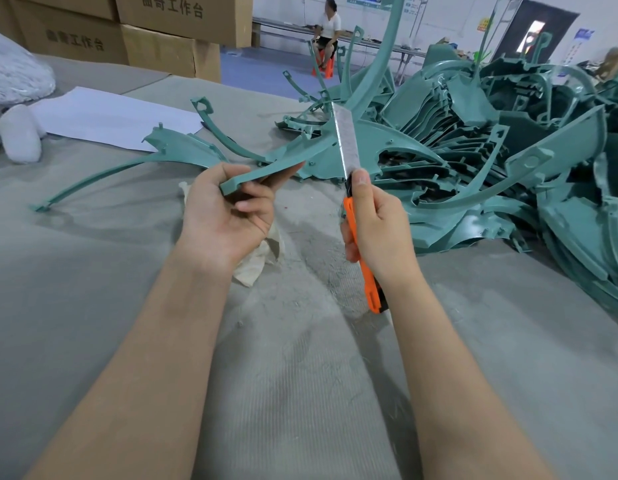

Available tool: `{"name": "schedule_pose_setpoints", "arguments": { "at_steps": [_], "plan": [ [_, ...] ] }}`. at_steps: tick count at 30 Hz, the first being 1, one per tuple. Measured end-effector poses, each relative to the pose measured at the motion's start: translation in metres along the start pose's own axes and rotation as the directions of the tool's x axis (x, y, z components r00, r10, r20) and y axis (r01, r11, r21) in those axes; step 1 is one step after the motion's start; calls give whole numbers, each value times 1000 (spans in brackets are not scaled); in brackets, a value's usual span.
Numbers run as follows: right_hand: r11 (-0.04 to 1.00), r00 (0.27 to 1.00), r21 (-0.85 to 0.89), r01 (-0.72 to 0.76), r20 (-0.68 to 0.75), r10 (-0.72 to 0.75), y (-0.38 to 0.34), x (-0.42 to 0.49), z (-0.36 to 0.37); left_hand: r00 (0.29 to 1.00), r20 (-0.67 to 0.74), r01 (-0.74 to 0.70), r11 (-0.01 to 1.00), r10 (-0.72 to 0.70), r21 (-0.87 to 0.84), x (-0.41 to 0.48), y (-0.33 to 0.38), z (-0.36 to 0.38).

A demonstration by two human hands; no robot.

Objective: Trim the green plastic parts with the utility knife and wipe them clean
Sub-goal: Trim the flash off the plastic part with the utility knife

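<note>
Holding a green strip and the knife above the bench

My left hand (228, 209) pinches the near end of a long curved green plastic part (283, 164), thumb on top and fingers curled beneath, the rest arcing away to the far right. My right hand (377, 220) is wrapped round the orange utility knife (351, 218), thumb up by the blade's root; the long blade stands extended, crossing the part's far stretch, though I cannot tell if they touch. Under my left hand a crumpled cloth (262, 254) lies on the grey table cover (300, 375). Beyond my right hand sits the pile of green parts (491, 161); far left of my grip, a white sheet (110, 116)
</note>
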State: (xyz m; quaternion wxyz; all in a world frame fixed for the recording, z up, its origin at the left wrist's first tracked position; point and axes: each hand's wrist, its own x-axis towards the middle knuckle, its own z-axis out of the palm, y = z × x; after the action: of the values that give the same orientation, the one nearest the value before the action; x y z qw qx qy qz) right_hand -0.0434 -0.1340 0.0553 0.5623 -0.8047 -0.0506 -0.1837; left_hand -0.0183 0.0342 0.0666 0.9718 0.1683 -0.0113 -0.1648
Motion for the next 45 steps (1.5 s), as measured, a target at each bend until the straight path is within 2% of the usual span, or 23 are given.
{"name": "schedule_pose_setpoints", "arguments": {
  "at_steps": [9,13,15,17,19,22,25,31,36,41,43,45],
  "plan": [
    [997,979,-64,46,201,-32,-6,-7,13,995,-66,-76,997,75,-12,2,0,1],
    [951,883,-199,238,453,-126,-10,-19,37,990,-123,-63,996,70,64,4,-3,5],
    [945,859,-197,259,494,-133,-12,-21,40,989,-135,-42,994,55,103,4,-2,5],
    [982,879,-105,156,468,-89,-16,-20,32,985,-148,-73,993,86,88,5,-3,5],
    [999,926,-11,39,376,-32,-18,-15,20,978,-163,-118,988,133,102,6,-2,3],
    [1000,984,23,7,179,-11,-15,-9,11,987,-128,-82,992,94,91,5,-2,3],
    [997,994,45,-69,86,65,-10,-5,8,992,-109,-63,995,72,82,4,-5,5],
    [997,985,41,-59,162,52,-10,-9,17,994,-89,-60,997,64,41,3,-7,8],
    [999,961,21,-33,275,26,-16,-15,25,981,-154,-116,993,116,6,5,-6,5],
    [975,894,-143,172,437,-93,-17,-22,35,974,-198,-93,990,112,103,9,-11,8],
    [992,901,-48,113,425,-83,-20,-20,30,971,-197,-108,985,132,132,9,-11,8],
    [994,941,88,66,327,-92,-22,-16,21,960,-208,-157,975,188,159,10,-12,6]
  ]
}}
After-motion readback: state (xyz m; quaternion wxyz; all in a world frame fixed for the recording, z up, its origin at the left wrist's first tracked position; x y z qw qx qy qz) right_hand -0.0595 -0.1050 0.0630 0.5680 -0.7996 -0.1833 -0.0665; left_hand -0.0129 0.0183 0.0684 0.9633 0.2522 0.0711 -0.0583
